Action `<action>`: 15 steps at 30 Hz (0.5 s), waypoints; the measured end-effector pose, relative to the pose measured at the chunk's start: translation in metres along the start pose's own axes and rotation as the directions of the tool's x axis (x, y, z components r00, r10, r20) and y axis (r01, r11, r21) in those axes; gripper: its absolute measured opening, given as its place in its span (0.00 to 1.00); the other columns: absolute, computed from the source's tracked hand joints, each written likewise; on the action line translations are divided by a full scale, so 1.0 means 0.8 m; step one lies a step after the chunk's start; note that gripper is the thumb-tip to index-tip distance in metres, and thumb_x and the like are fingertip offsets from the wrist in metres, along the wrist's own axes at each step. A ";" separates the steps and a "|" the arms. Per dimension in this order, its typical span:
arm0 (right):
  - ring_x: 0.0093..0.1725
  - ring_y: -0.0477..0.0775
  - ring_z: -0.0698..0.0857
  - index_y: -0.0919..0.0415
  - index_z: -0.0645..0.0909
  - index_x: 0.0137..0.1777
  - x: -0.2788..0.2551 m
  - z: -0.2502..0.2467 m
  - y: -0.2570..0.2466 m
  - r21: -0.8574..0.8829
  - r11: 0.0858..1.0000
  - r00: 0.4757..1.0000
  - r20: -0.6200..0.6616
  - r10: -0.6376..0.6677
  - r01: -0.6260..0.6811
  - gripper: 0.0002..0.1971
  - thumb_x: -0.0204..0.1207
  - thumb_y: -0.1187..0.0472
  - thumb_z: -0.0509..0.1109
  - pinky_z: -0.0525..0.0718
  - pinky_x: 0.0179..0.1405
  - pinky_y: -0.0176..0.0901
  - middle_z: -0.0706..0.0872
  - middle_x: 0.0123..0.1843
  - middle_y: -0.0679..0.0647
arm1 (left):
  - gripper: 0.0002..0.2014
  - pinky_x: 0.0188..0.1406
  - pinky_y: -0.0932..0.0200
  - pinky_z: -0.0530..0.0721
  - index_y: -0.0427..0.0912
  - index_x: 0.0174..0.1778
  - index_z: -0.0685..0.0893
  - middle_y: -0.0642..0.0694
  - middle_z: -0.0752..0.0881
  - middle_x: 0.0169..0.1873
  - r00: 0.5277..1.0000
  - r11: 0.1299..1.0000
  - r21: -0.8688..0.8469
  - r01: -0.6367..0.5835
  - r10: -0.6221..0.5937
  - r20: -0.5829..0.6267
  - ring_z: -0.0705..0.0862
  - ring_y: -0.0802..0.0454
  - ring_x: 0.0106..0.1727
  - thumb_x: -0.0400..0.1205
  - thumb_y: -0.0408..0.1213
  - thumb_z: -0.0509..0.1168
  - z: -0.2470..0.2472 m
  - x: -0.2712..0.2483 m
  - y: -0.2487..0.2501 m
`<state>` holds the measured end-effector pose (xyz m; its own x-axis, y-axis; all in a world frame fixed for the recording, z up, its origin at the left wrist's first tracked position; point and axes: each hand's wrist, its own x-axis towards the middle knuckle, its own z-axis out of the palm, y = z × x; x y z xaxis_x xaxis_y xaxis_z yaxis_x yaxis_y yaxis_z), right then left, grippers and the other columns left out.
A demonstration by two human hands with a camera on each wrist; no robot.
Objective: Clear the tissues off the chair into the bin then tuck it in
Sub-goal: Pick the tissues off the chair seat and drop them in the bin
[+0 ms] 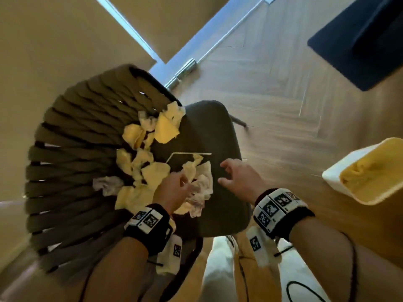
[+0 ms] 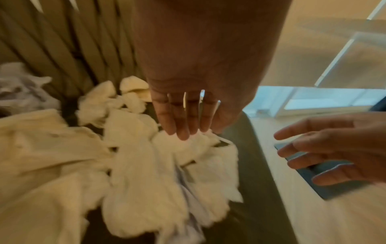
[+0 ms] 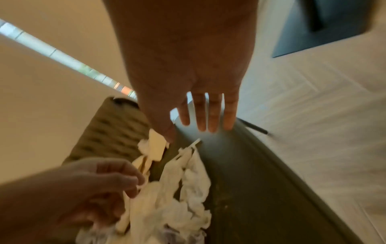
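Several crumpled tissues (image 1: 152, 175) (image 2: 133, 165) (image 3: 177, 198) lie heaped on the dark seat of the chair (image 1: 213, 131), against its woven olive back (image 1: 76, 149). My left hand (image 1: 181, 184) (image 2: 183, 130) (image 3: 133, 184) is down in the near part of the heap, with its curled fingers pinching a tissue. My right hand (image 1: 224, 173) (image 2: 292, 151) (image 3: 204, 125) hovers over the bare right side of the seat, fingers spread, holding nothing. The white bin (image 1: 333, 177), lined in yellow, stands on the floor to the right.
A thin white strip (image 1: 189, 153) lies on the seat beyond the tissues. A dark rug or piece of furniture (image 1: 359, 40) sits at the far right on the wood floor. A door track (image 1: 196, 66) runs behind the chair. A wall is on the left.
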<state>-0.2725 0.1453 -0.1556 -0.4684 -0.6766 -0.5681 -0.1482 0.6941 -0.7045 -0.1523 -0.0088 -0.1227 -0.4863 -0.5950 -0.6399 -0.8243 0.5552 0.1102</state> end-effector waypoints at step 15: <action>0.71 0.61 0.72 0.51 0.68 0.75 0.150 0.127 -0.077 -0.757 0.472 0.891 0.360 -0.276 0.452 0.28 0.75 0.54 0.69 0.77 0.63 0.54 0.69 0.76 0.57 | 0.18 0.57 0.50 0.82 0.47 0.66 0.78 0.46 0.78 0.63 0.995 0.965 -0.255 -0.067 0.045 -0.089 0.82 0.48 0.57 0.79 0.43 0.67 -0.013 0.066 -0.120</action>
<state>-0.2312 -0.0034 -0.2235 -0.0626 -0.8830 -0.4651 -0.9411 0.2074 -0.2670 -0.1020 -0.0999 -0.1592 -0.5471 -0.6185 -0.5641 -0.8366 0.4272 0.3429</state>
